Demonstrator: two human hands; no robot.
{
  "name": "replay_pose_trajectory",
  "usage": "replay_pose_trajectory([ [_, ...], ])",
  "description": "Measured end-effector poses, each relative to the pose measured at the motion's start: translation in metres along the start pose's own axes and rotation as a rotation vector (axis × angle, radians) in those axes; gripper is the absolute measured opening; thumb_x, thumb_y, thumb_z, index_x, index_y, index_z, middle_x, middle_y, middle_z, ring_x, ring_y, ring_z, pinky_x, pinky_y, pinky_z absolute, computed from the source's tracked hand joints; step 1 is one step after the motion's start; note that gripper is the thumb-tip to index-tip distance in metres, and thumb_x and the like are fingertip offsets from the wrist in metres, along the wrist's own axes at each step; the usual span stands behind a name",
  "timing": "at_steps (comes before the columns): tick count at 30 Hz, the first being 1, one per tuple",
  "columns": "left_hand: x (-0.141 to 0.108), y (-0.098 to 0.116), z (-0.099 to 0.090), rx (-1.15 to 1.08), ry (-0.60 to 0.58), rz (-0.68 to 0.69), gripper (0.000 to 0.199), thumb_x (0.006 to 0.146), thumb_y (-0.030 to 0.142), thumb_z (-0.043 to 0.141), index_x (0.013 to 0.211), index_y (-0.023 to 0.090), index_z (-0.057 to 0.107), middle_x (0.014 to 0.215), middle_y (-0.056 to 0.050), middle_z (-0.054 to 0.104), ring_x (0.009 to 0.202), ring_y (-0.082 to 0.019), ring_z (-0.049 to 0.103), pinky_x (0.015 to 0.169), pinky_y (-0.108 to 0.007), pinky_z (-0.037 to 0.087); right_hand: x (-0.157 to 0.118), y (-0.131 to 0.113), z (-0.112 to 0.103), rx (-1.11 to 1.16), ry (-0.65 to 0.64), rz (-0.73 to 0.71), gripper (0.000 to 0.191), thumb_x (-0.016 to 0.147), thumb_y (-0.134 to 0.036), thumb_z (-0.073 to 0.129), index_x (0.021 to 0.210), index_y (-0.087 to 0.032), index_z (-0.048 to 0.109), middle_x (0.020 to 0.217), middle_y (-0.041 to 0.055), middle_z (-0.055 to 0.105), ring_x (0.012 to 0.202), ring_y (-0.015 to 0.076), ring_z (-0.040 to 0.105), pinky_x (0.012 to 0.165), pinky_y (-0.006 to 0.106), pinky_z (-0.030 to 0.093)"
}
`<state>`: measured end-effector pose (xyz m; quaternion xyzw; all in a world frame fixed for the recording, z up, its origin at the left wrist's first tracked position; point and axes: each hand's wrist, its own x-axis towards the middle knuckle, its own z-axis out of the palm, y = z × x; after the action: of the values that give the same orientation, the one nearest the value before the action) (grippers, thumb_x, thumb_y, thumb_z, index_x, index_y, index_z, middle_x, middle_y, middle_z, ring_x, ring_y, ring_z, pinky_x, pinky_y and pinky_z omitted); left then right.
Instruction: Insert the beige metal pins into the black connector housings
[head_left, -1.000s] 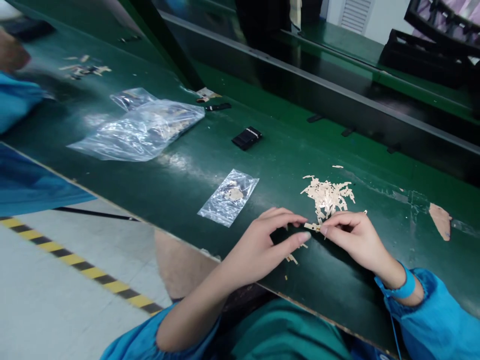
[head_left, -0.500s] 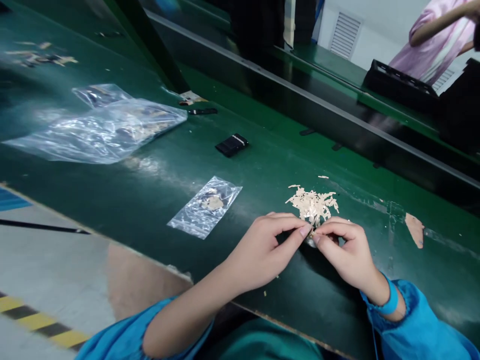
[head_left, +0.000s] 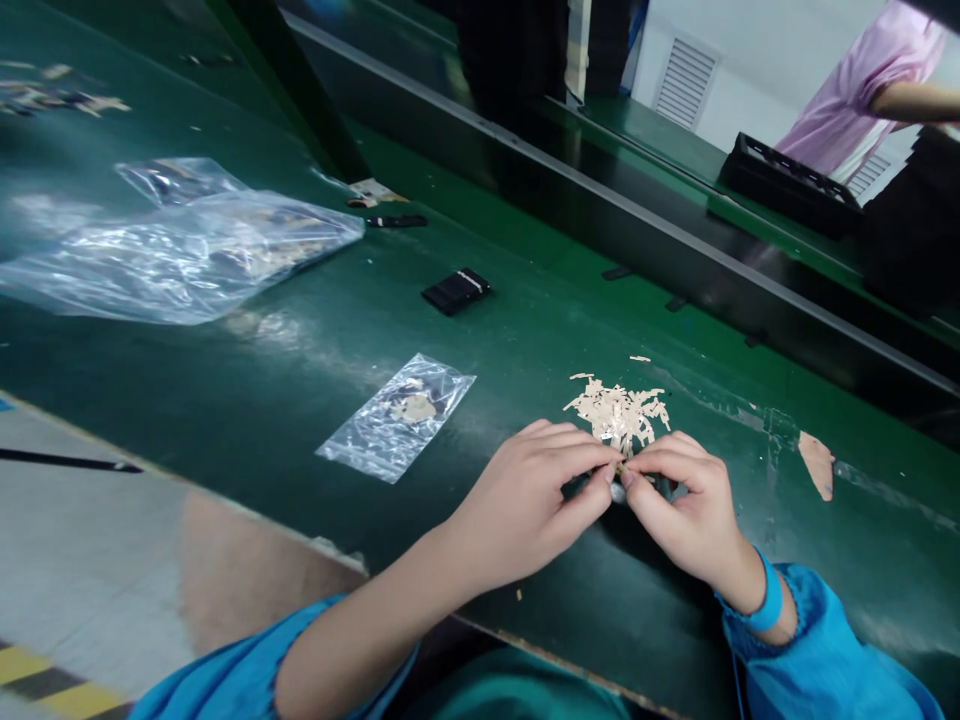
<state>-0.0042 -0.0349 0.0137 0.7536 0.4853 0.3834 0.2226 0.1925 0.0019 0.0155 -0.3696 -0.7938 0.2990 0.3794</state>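
My left hand [head_left: 540, 495] and my right hand [head_left: 686, 500] meet fingertip to fingertip over the green table. Thumb and forefinger of each are pinched together on something too small to make out. Just beyond the fingertips lies a loose pile of small beige strips [head_left: 619, 408]. A little silvery object [head_left: 618, 492] shows under the fingertips, mostly hidden. Left of my hands a small clear bag [head_left: 397, 418] lies flat with beige and dark pieces inside.
A large clear bag [head_left: 187, 250] lies at the left, and a black bundle [head_left: 456, 291] behind the small bag. Scattered pieces [head_left: 64, 95] lie far left. A beige patch [head_left: 816, 465] is at the right. Across the divider, a person in pink stands by a black tray [head_left: 791, 185].
The view has shifted slightly, so the table items sit further left. My hands remain pinched together, with fingertips a little closer. The person across has moved an arm.
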Motion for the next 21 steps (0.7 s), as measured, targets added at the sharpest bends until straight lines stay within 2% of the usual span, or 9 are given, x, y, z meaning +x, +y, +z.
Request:
replay_pose_trajectory([
  [5,0.004,-0.012,-0.001,0.049,0.030,-0.077,0.023,0.099,0.022,0.054,0.096,0.020,0.078,0.089,-0.002,0.081,0.081,-0.022,0.073,0.079,-0.036,0.049,0.002,0.000,-0.003,0.016,0.017,-0.005,0.017,0.083,-0.009,0.067,0.076,-0.022,0.075,0.072,0.0020,0.075,0.067,0.0185,0.066,0.067,0.033,0.052],
  [7,0.007,-0.018,0.000,0.131,0.019,-0.180,0.024,0.099,0.025,0.055,0.091,0.020,0.078,0.087,-0.004,0.080,0.082,-0.024,0.072,0.077,-0.037,0.048,0.003,-0.001,-0.006,0.035,0.025,0.002,0.018,0.082,-0.007,0.067,0.074,-0.022,0.075,0.071,0.0017,0.074,0.066,0.0177,0.065,0.066,0.032,0.051],
  [10,0.012,-0.021,0.001,0.199,-0.048,-0.345,0.028,0.095,0.036,0.063,0.075,0.019,0.075,0.073,-0.004,0.074,0.071,-0.024,0.067,0.067,-0.035,0.044,0.005,-0.002,-0.008,0.068,0.044,0.043,0.019,0.082,-0.008,0.066,0.072,-0.022,0.075,0.069,0.0014,0.073,0.062,0.0163,0.062,0.061,0.030,0.049],
  [13,0.016,-0.014,0.000,-0.088,-0.137,-0.366,0.015,0.086,0.031,0.068,0.084,0.020,0.077,0.078,-0.002,0.072,0.073,-0.021,0.064,0.067,-0.032,0.046,0.007,-0.002,-0.010,0.114,0.031,0.097,0.018,0.082,-0.010,0.067,0.071,-0.022,0.076,0.068,0.0014,0.073,0.060,0.0155,0.061,0.056,0.027,0.046],
  [16,0.018,-0.008,-0.004,-0.460,-0.211,-0.389,0.017,0.080,0.030,0.068,0.089,0.020,0.079,0.079,-0.001,0.070,0.071,-0.017,0.060,0.066,-0.027,0.048,0.008,0.000,-0.009,0.131,-0.002,0.135,0.018,0.082,-0.011,0.067,0.070,-0.021,0.076,0.067,0.0013,0.073,0.059,0.0152,0.061,0.055,0.027,0.045],
  [18,0.018,-0.006,-0.006,-0.551,-0.190,-0.455,0.019,0.081,0.034,0.069,0.083,0.018,0.078,0.072,0.000,0.066,0.066,-0.016,0.055,0.061,-0.026,0.045,0.008,0.001,-0.009,0.121,-0.016,0.144,0.018,0.082,-0.011,0.066,0.070,-0.021,0.076,0.066,0.0010,0.072,0.059,0.0151,0.060,0.055,0.027,0.045],
  [21,0.017,-0.006,-0.007,-0.562,-0.146,-0.491,0.022,0.084,0.037,0.069,0.078,0.018,0.078,0.070,-0.001,0.067,0.065,-0.016,0.056,0.058,-0.026,0.042,0.007,0.001,-0.008,0.096,-0.034,0.140,0.019,0.084,-0.012,0.065,0.070,-0.021,0.074,0.066,0.0007,0.071,0.058,0.0149,0.060,0.057,0.028,0.046],
])
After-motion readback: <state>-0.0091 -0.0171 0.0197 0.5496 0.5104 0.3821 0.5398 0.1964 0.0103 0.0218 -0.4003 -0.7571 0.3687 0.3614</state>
